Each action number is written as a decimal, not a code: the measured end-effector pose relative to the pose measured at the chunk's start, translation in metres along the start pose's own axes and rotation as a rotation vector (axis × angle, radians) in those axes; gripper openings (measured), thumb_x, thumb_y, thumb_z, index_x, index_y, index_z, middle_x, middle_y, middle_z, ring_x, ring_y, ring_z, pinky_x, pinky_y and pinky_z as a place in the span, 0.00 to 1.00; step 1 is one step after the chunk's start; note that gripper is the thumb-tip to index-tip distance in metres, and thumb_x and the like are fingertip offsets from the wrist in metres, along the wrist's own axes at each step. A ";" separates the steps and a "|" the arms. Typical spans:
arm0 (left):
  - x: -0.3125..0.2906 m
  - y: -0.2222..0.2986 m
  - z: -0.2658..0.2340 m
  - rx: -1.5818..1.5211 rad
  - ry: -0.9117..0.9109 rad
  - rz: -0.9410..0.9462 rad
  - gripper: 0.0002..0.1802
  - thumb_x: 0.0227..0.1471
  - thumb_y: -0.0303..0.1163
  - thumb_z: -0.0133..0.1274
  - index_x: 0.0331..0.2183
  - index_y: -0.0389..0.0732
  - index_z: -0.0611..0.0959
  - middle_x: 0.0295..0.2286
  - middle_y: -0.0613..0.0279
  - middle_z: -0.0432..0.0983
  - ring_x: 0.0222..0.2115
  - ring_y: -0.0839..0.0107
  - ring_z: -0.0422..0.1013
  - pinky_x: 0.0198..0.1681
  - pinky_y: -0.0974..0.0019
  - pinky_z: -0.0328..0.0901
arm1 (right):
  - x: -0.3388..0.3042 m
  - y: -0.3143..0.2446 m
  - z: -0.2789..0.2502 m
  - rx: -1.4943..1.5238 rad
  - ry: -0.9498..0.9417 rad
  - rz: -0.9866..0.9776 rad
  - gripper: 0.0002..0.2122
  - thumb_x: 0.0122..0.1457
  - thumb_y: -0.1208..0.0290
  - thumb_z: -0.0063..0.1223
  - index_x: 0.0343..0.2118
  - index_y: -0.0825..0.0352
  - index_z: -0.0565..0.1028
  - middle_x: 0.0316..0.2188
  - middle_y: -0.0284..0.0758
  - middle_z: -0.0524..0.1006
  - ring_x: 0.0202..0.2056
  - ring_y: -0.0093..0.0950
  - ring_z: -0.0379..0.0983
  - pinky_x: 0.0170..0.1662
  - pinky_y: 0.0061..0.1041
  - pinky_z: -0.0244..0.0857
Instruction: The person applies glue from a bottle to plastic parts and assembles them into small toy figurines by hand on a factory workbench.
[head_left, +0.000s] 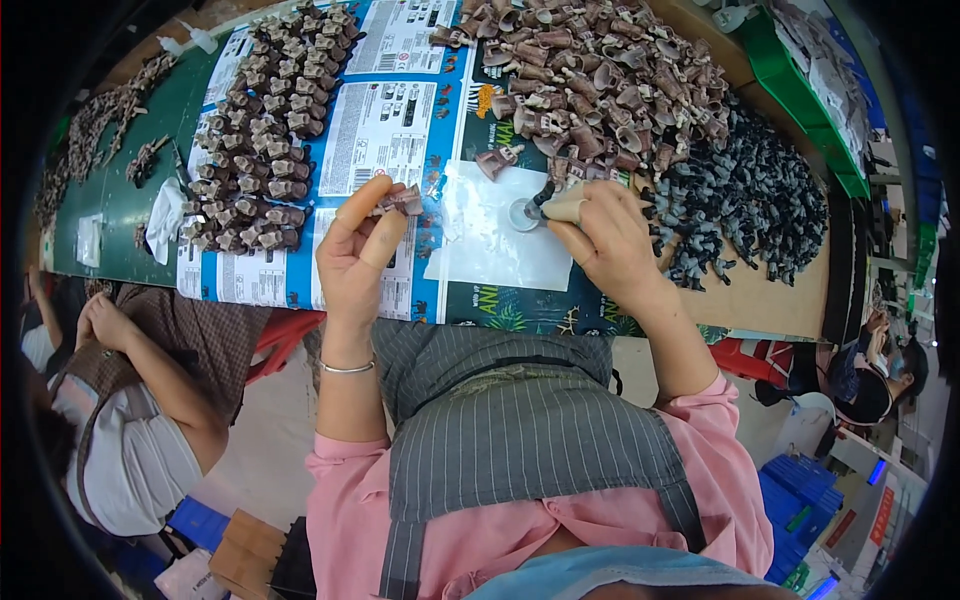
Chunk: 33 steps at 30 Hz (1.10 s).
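Note:
My left hand (352, 245), with finger covers on its fingertips, pinches a small brown hollow plastic figure part (404, 201) above the printed sheets. My right hand (610, 235), also with covered fingertips, is closed on a small black part (537, 204) at the rim of a small round clear dish (519, 218). Whether the black part touches the dish's contents, I cannot tell. Under the dish lies a white sheet (480, 255). A single brown part (497, 160) lies just beyond it.
Brown hollow parts (600, 90) are heaped at the far right, with black-and-grey parts (750, 195) nearer. Rows of assembled brown pieces (265, 150) stand left of centre. A green bin (800, 100) stands at right. Another person (140, 400) sits to my left.

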<state>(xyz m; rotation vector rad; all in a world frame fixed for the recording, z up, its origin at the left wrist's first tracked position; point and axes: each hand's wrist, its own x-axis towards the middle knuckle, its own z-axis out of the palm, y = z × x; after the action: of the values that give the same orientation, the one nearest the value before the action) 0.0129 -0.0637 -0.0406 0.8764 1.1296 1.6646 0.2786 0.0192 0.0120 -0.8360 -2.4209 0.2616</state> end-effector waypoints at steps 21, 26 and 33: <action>-0.006 0.011 0.022 0.167 -0.105 -0.085 0.18 0.54 0.21 0.57 0.48 0.34 0.80 0.40 0.63 0.79 0.35 0.80 0.72 0.41 0.75 0.67 | 0.003 -0.010 -0.008 -0.080 0.042 -0.080 0.11 0.48 0.76 0.62 0.36 0.60 0.77 0.30 0.28 0.73 0.36 0.25 0.73 0.56 0.35 0.55; -0.005 0.010 0.043 0.031 -0.071 -0.192 0.16 0.53 0.23 0.59 0.46 0.37 0.82 0.35 0.63 0.80 0.33 0.79 0.73 0.41 0.74 0.68 | -0.002 -0.007 0.003 -0.048 0.115 -0.029 0.12 0.48 0.74 0.65 0.37 0.60 0.78 0.29 0.28 0.74 0.35 0.26 0.73 0.54 0.35 0.56; -0.006 0.007 0.056 -0.159 -0.011 -0.368 0.16 0.54 0.27 0.60 0.46 0.38 0.82 0.36 0.64 0.80 0.33 0.78 0.74 0.39 0.73 0.71 | -0.003 -0.005 -0.002 0.034 0.156 0.049 0.10 0.47 0.75 0.65 0.34 0.62 0.78 0.31 0.30 0.77 0.35 0.27 0.73 0.52 0.34 0.58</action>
<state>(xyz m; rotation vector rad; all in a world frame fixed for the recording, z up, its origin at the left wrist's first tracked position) 0.0632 -0.0545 -0.0158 0.5376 1.0614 1.4192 0.2790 0.0136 0.0143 -0.8686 -2.2473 0.2458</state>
